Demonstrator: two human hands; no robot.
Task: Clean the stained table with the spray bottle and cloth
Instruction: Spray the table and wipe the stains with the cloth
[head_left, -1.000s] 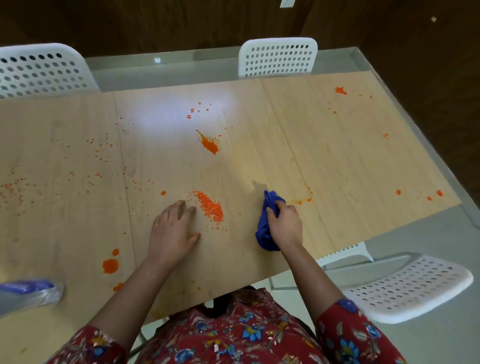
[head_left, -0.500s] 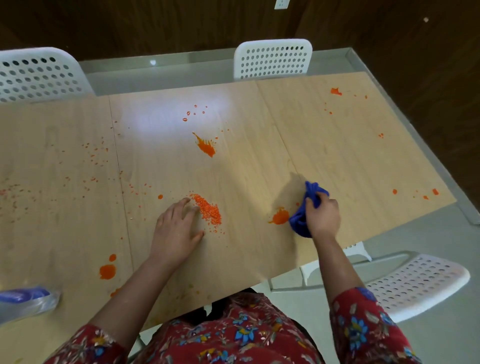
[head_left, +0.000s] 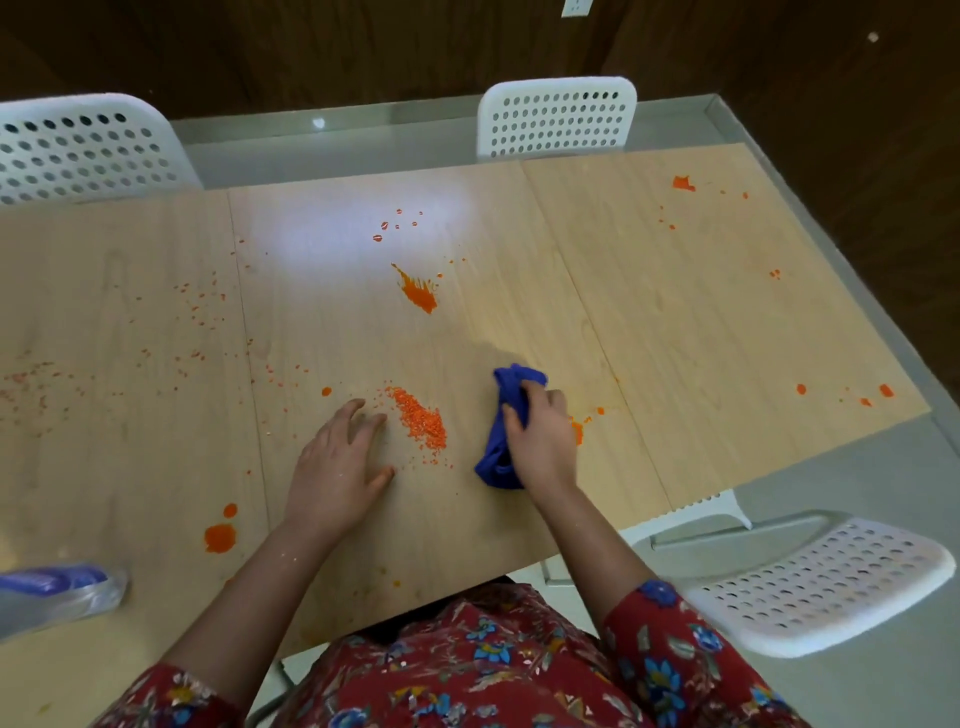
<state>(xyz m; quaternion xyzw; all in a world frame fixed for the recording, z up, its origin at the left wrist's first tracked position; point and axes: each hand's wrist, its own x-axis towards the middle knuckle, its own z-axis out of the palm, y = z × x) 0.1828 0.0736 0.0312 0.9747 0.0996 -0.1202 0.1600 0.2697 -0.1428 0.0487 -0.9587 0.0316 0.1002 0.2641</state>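
Head view: the right hand (head_left: 543, 441) has its grip clamped round a bunched blue cloth (head_left: 504, 395). The fingers curl over the wad and press it down on the worktop (head_left: 675, 338), probably because a balled cloth makes a thicker pad for scrubbing. The cloth lies under and to the left of that hand, poking out past the fingertips on the far side and bulging out near the wrist. An orange smear (head_left: 577, 431) shows just beside the hand's right edge, partly hidden by it, and looks like the stain now being worked.

The left hand (head_left: 337, 467) lies flat on the wood with its grip apart, fingers straight and spread, holding nothing. It is most likely a brace for leaning in. Just beside its fingertips sits a grainy orange patch (head_left: 421, 421).

The spray bottle (head_left: 57, 597) is at the near left edge, well apart from both hands and blurred, so I cannot tell whether it stands or lies. A splash (head_left: 418, 293) farther out, round blots (head_left: 221, 538) near the bottle and spots (head_left: 841, 392) toward the right end suggest that most of the wiping is yet to be done
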